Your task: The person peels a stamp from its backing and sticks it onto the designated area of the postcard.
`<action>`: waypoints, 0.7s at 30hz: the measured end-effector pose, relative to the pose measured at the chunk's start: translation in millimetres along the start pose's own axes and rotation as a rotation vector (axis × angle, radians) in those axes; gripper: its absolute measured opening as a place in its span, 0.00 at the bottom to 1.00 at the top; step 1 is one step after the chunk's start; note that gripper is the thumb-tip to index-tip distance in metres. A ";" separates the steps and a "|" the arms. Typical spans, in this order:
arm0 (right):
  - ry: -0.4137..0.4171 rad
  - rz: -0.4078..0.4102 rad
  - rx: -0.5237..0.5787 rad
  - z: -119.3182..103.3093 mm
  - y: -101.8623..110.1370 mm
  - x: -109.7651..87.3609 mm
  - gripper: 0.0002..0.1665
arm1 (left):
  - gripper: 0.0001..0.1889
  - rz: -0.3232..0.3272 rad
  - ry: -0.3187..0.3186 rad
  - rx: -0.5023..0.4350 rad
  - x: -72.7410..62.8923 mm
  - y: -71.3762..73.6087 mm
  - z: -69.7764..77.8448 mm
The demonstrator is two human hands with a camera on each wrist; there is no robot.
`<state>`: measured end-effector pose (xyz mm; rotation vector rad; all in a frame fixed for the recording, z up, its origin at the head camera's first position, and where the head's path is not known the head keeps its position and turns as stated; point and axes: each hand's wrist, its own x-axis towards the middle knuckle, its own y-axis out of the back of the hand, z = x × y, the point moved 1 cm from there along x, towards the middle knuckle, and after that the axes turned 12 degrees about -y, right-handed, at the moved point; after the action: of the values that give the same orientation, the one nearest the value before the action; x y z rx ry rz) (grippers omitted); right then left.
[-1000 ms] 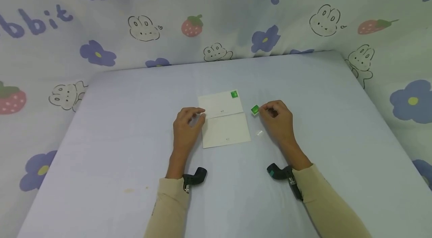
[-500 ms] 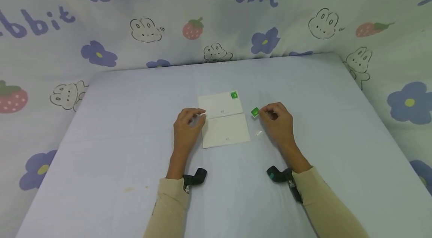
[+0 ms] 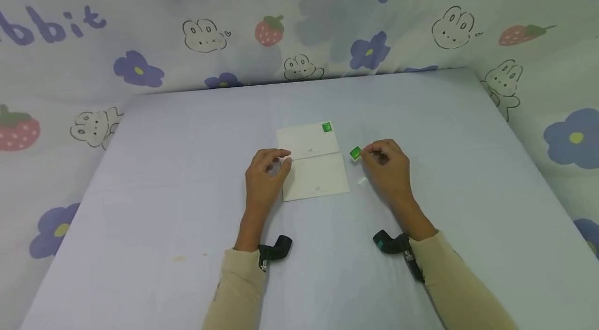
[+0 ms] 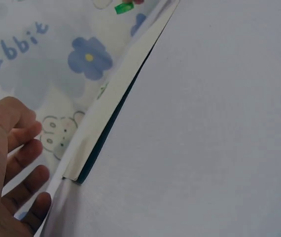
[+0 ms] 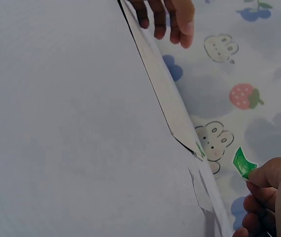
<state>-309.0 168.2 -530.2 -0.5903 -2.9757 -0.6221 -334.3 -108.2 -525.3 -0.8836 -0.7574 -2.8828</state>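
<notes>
Two cream cards lie edge to edge on the table, an upper card (image 3: 304, 141) and a lower card (image 3: 313, 176), each with a tiny dark mark. In the upper card's top right corner is a green stamp (image 3: 327, 127) with a pale border. My right hand (image 3: 390, 166) pinches a second green stamp (image 3: 355, 153) between thumb and finger, just right of the cards; in the right wrist view this stamp (image 5: 243, 162) looks bent. My left hand (image 3: 265, 176) is at the cards' left edge, its fingers loosely bent and holding nothing; the left wrist view shows those fingers (image 4: 29, 180) apart.
A small whitish strip (image 3: 362, 181) lies between the lower card and my right wrist. White cloth covers the table (image 3: 187, 174), and a curtain (image 3: 323, 18) printed with rabbits, flowers and strawberries hangs behind its far edge. Black camera mounts (image 3: 276, 249) sit on both wrists.
The head view has shifted slightly. My left fingertips are a little farther right over the cards' edge, while my right hand keeps the stamp in its pinch at nearly the same place.
</notes>
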 end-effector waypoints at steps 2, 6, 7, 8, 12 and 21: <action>0.004 -0.008 0.009 -0.1 -0.5 -3.4 0.06 | 0.07 0.009 -0.006 -0.005 -1.6 0.2 1.1; 0.021 -0.017 0.014 1.1 -0.4 -9.2 0.05 | 0.07 0.019 -0.009 -0.019 -3.8 -0.1 1.1; 0.028 -0.016 0.011 1.5 0.0 -10.2 0.05 | 0.07 0.017 -0.005 -0.025 -4.4 -0.6 1.0; 0.034 -0.015 0.008 1.6 0.6 -11.1 0.05 | 0.07 0.015 -0.002 -0.027 -4.8 -1.1 1.0; 0.062 -0.015 0.009 -0.5 3.2 -11.4 0.05 | 0.08 0.010 -0.015 -0.037 -4.1 -2.5 3.3; 0.087 -0.024 0.023 -5.4 0.2 -16.9 0.04 | 0.08 0.000 -0.008 -0.044 -0.5 -1.9 5.1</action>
<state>-293.4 160.2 -527.2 -0.5124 -2.9091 -0.5986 -331.6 -104.3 -522.7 -0.9009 -0.6974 -2.9076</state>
